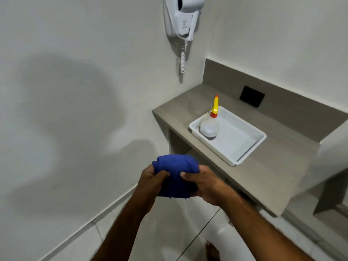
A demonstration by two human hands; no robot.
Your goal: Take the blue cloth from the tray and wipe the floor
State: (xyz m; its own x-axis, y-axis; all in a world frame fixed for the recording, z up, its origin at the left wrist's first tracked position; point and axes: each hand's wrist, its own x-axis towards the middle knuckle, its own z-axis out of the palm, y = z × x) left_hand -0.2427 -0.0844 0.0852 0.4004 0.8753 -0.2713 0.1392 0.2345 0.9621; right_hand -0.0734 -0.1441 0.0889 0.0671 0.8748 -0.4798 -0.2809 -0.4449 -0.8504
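The blue cloth [175,174] is bunched up in front of me, held in the air above the floor [169,232]. My left hand [150,178] grips its left side and my right hand [203,183] grips its right side, thumbs pressed into the fabric. The white tray [250,146] rests on the grey counter to the right, beyond my hands. Only a clear squeeze bottle [209,127] with a yellow and red nozzle stands in the tray's near-left corner.
The grey counter [273,176] juts out from the right wall, with a black socket plate [252,98] on its backsplash. A white wall-mounted hair dryer [183,17] hangs above. The white wall is at left, and a bare foot [212,251] shows on the tiles.
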